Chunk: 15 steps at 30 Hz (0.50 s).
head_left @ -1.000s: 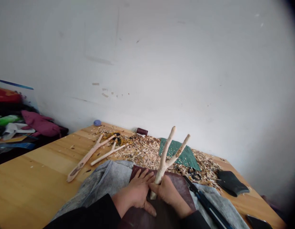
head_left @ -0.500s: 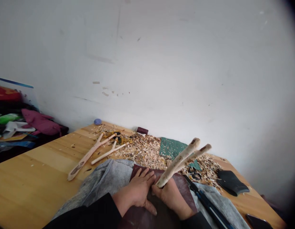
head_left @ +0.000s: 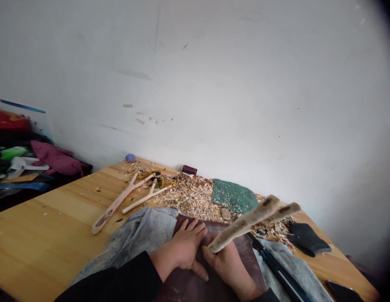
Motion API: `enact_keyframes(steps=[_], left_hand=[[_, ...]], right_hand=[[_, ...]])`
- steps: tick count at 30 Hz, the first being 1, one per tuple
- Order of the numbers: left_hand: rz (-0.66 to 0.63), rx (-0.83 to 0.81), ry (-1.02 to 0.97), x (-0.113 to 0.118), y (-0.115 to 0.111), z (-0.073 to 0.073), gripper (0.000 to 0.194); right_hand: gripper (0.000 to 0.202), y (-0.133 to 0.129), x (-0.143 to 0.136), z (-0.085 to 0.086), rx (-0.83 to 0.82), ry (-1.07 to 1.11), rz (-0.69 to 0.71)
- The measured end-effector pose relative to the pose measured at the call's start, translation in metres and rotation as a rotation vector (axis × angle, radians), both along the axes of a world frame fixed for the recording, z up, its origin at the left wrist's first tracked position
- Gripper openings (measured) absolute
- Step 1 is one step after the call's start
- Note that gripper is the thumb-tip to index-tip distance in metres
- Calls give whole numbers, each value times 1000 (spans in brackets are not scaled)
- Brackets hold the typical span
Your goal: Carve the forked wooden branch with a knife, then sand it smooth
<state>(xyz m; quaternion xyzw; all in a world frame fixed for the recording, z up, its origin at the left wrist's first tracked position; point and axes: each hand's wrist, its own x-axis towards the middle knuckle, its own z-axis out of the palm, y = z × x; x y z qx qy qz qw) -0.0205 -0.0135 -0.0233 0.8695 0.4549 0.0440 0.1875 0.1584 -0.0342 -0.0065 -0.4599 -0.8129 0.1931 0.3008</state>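
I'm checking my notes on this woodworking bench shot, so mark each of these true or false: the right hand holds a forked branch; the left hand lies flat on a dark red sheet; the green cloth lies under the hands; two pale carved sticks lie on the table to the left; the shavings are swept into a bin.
1. The right hand holds a forked branch. True.
2. The left hand lies flat on a dark red sheet. True.
3. The green cloth lies under the hands. False: it lies farther back, among the wood shavings.
4. Two pale carved sticks lie on the table to the left. True.
5. The shavings are swept into a bin. False: they lie scattered on the table.
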Motion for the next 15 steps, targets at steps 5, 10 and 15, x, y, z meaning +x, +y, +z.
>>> enact_keyframes(steps=[5,10,15], left_hand=[[-5,3,-20,-1,-5,9,123],[-2,-23,-28,-1,-3,7,126],[5,-29,-24,0,-3,8,123]], right_hand=[[5,11,21,5,105,-263,-236],[10,-10,9,17,-107,-192,-75],[6,-6,1,12,-90,11,47]])
